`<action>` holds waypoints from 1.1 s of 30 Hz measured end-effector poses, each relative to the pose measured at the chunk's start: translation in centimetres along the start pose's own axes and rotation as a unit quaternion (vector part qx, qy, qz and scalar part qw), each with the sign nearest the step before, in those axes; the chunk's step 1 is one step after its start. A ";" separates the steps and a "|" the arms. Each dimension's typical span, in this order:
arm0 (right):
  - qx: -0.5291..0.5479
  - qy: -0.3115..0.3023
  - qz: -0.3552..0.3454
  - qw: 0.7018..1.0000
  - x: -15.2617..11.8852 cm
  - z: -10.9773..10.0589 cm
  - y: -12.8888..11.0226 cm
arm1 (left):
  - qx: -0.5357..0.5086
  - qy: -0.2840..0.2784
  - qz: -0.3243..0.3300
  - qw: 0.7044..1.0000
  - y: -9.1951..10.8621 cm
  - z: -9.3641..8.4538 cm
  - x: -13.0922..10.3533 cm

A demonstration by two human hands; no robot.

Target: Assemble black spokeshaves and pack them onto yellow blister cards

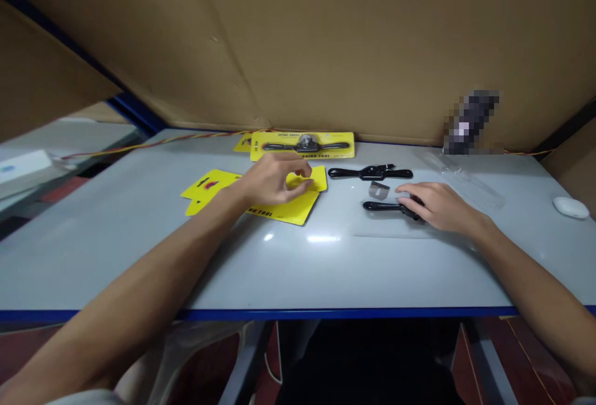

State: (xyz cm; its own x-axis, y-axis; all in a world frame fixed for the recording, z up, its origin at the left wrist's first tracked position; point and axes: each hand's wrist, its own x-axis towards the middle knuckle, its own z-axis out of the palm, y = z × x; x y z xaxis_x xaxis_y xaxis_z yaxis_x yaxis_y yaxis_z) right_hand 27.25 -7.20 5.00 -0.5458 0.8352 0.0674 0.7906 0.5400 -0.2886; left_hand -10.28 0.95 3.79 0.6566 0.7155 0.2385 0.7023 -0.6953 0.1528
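On the white table (pixel 288 277), gripping the spokeshave (pixel 393 207) at three o'clock with the right hand (pixel 437 203); cupping the left hand (pixel 274 179), half-open, over yellow cards (pixel 293 208). Keep clear of the loose blade (pixel 379 191) at the spokeshave's ten o'clock!

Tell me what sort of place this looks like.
Probably a workbench in a small workshop or packing area. A blue-edged table stands against a brown partition, with black hand tools and yellow tool cards laid out on it.
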 end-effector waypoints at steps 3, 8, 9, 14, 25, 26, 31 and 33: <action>-0.012 0.017 0.015 1.000 0.0 0.0 0.7 | 0.084 -0.050 -0.051 0.994 1.1 0.6 0.1; 0.009 0.047 0.039 0.998 0.1 0.4 0.9 | 0.116 -0.002 -0.168 0.979 2.5 2.8 0.1; 0.018 0.048 0.036 0.998 0.1 0.4 0.7 | 0.101 -0.007 -0.176 0.979 2.5 3.0 0.1; 0.033 0.039 0.008 0.999 0.2 0.8 0.1 | 0.064 -0.017 -0.144 0.987 1.7 3.0 0.2; 0.028 0.040 0.005 0.999 0.1 0.9 -0.1 | 0.103 0.018 -0.226 0.969 2.7 1.0 0.5; 0.025 0.042 0.005 0.999 0.1 0.9 -0.2 | 0.105 0.035 -0.237 0.965 2.9 0.2 0.4; 0.023 0.044 0.001 0.999 0.2 0.9 -0.4 | 0.107 0.264 -0.225 0.932 5.5 -2.8 0.0; 0.028 0.043 -0.001 0.999 0.2 1.0 -0.5 | 0.017 0.268 -0.198 0.943 7.0 -2.6 0.0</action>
State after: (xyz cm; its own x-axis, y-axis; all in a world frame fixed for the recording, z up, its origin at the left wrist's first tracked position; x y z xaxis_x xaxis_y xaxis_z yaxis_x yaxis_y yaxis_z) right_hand 26.52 -7.39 4.23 -0.5187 0.8418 0.1497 0.7718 0.5363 -0.3417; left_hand -6.02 -4.10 7.36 0.1148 0.7752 0.6212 0.8770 -0.3728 0.3031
